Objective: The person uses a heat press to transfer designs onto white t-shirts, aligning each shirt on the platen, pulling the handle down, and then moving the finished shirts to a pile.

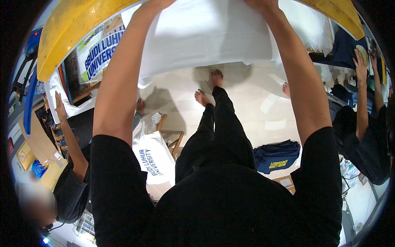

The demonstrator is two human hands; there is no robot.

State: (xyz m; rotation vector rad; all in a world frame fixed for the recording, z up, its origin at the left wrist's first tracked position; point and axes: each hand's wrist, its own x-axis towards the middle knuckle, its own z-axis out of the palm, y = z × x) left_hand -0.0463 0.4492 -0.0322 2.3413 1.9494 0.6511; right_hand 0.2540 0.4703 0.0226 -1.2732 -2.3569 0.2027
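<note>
Both my arms reach forward to the top edge of the view. A wide sheet of white cloth (205,37) lies between them, and its lower edge hangs over the floor. At the cloth's far left is my left hand (161,3), and my right hand (262,3) is at its far right. Only the wrists and the start of the hands show; the fingers are cut off by the frame, so their grip is hidden.
A yellow curved edge (74,31) arches over the top. Printed white cloth (155,158) lies by a wooden stool (176,144); folded navy shirts (277,155) are at right. People work on both sides: a left co-worker's hand (60,108), a right co-worker's hand (360,68).
</note>
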